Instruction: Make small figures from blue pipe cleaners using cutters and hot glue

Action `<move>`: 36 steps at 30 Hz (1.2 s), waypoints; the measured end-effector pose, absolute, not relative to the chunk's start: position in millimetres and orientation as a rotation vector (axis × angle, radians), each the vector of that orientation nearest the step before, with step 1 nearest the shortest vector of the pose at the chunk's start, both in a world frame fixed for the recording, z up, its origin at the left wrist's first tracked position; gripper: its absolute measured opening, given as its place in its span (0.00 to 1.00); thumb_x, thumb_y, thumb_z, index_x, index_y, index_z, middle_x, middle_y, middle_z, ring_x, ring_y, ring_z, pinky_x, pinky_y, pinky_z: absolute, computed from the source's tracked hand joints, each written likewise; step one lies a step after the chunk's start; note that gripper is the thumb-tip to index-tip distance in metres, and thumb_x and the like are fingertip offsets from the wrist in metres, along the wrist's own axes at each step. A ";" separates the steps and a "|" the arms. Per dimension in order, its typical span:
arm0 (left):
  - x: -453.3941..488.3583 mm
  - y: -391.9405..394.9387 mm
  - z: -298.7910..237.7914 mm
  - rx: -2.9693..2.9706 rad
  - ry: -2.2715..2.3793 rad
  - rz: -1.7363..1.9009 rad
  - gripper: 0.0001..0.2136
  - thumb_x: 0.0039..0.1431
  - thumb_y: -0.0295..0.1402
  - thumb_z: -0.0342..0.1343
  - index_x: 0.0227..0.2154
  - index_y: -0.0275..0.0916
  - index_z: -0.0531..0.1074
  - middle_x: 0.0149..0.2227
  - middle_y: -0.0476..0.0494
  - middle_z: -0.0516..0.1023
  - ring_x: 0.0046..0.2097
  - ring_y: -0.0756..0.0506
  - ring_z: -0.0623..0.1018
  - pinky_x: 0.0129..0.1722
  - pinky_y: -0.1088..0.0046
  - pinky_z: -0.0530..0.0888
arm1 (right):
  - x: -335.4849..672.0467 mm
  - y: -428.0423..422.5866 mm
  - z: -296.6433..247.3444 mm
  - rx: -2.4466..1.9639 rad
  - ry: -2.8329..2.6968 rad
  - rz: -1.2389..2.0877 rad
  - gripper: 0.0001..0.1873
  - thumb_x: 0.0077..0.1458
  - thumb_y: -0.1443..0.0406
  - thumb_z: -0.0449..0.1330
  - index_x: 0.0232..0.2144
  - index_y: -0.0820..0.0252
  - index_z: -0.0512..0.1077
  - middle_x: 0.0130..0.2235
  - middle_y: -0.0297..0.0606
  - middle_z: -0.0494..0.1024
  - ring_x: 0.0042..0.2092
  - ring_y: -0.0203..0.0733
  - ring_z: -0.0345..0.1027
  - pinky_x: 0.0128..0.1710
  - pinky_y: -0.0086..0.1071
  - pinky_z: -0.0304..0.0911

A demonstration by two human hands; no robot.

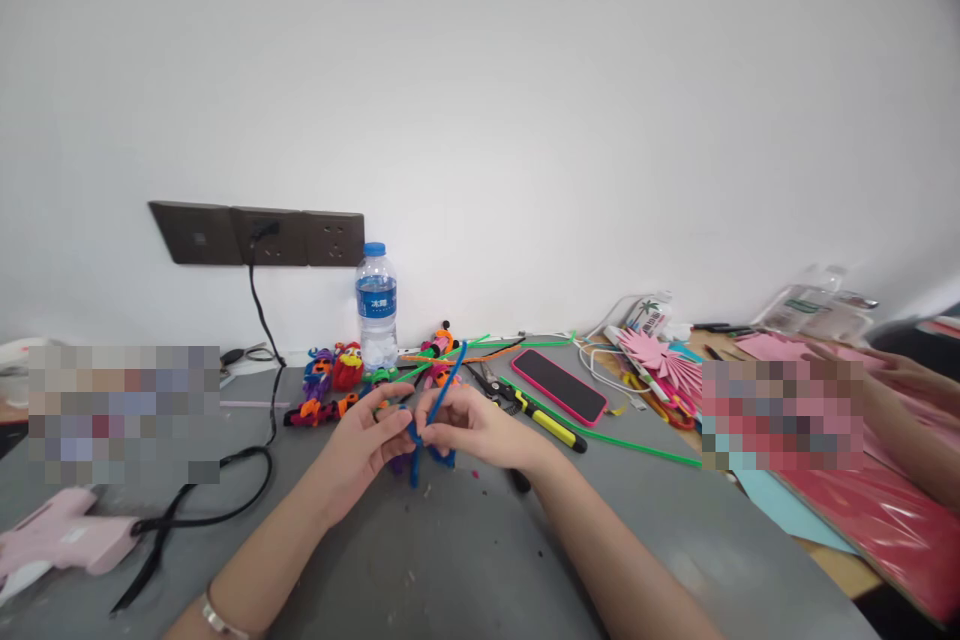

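Note:
Both hands meet over the grey table around a blue pipe cleaner (448, 383), one end of which sticks up and to the right. My left hand (375, 435) pinches the lower blue part between thumb and fingers. From the other side my right hand (465, 423) grips the same pipe cleaner, its fingers curled. A blue end hangs below the fingertips, and some purple shows behind them. Just behind the hands stand small colourful pipe-cleaner figures (347, 367), partly hidden by my fingers.
A water bottle (376, 310) stands by the wall. Right of my hands lie yellow-handled pliers (551, 422), a phone (559, 386) and a green pipe cleaner (637, 447). A pink glue gun (67, 532) with a black cord is at left. Another person's hands (862, 380) handle pink paper at right.

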State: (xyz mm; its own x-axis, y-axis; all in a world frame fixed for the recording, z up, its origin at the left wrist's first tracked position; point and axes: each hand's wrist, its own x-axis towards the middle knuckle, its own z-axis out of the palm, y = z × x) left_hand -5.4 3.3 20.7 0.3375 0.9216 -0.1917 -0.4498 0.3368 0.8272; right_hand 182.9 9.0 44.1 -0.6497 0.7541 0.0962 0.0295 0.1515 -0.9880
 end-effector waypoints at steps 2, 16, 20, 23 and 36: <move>-5.8 4.5 21.2 0.733 0.753 1.028 0.21 0.41 0.34 0.73 0.40 0.38 0.76 0.29 0.47 0.80 0.28 0.51 0.78 0.32 0.77 0.77 | 181.9 10.1 43.3 -0.736 -1.821 1.529 0.18 0.56 0.52 0.62 0.33 0.61 0.68 0.27 0.30 0.70 0.26 0.30 0.64 0.27 0.24 0.59; -0.5 -0.8 21.9 1.026 0.841 0.910 0.16 0.39 0.38 0.72 0.26 0.36 0.72 0.25 0.51 0.75 0.25 0.52 0.74 0.29 0.76 0.73 | 183.8 11.7 45.0 -0.712 -1.588 1.417 0.16 0.54 0.54 0.64 0.33 0.60 0.68 0.31 0.32 0.69 0.29 0.33 0.65 0.30 0.27 0.61; 1.1 4.1 9.0 1.118 0.934 0.859 0.17 0.38 0.41 0.71 0.27 0.36 0.74 0.24 0.50 0.74 0.24 0.51 0.74 0.26 0.74 0.73 | 182.3 15.5 41.6 -0.717 -1.554 1.374 0.15 0.50 0.56 0.68 0.30 0.60 0.70 0.32 0.32 0.70 0.29 0.33 0.65 0.31 0.28 0.63; -0.5 5.6 7.8 1.184 0.948 0.944 0.18 0.43 0.45 0.68 0.31 0.35 0.76 0.25 0.50 0.73 0.22 0.52 0.69 0.21 0.78 0.68 | 180.7 16.9 39.8 -0.701 -1.531 1.317 0.13 0.49 0.58 0.69 0.28 0.60 0.72 0.33 0.35 0.72 0.33 0.35 0.66 0.33 0.28 0.64; -2.7 5.0 16.7 1.124 0.896 1.033 0.20 0.43 0.49 0.67 0.23 0.37 0.69 0.20 0.57 0.58 0.21 0.55 0.56 0.20 0.80 0.53 | 177.8 16.8 34.9 -0.771 -1.614 1.315 0.14 0.50 0.56 0.68 0.31 0.60 0.73 0.29 0.34 0.74 0.31 0.37 0.69 0.33 0.30 0.67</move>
State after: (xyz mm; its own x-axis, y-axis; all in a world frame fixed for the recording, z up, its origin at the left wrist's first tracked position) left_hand -2.7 5.0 16.7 0.2853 0.9570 -0.0524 -0.1871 0.1093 0.9762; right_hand 177.8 16.8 34.9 -0.4115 0.8769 0.2486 -0.0664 0.2432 -0.9677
